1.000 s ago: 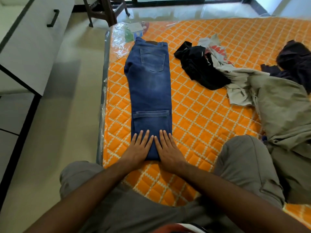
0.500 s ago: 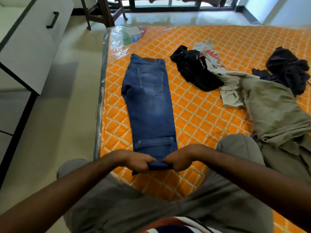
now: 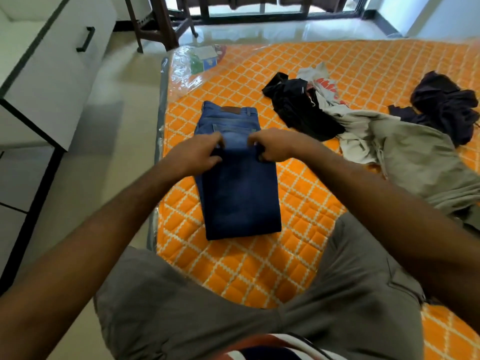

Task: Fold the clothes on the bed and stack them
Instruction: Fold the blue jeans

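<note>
- I see the blue jeans [image 3: 240, 188] lying on the orange quilted bed [image 3: 298, 203], close to its left edge, folded over so the leg end sits on top of the seat part.
- The waistband with its brown patch shows at the far end; the fold makes the near edge.
- My left hand [image 3: 193, 154] is clenched on the left corner of the folded-over leg end, fingers curled over the denim.
- My right hand [image 3: 272, 146] pinches the right corner of that same end, thumb and fingers closed on the cloth.
- Both hands sit side by side across the jeans, about a third of the way in from the waistband.
- To the right and farther off lies a crumpled black garment [image 3: 298, 110], touching a pale grey top with red print [image 3: 326, 87].
- An olive-grey garment [image 3: 420, 157] spreads near the right edge, with a dark navy garment [image 3: 446, 105] bunched just beyond it.
- A clear plastic wrapper [image 3: 202, 61] rests at the far left corner of the bed.
- A white cabinet [image 3: 52, 74] stands on the left, apart from the bed across bare floor.
- My knees in grey trousers [image 3: 207, 307] are on the near side, the right one on the bed.
</note>
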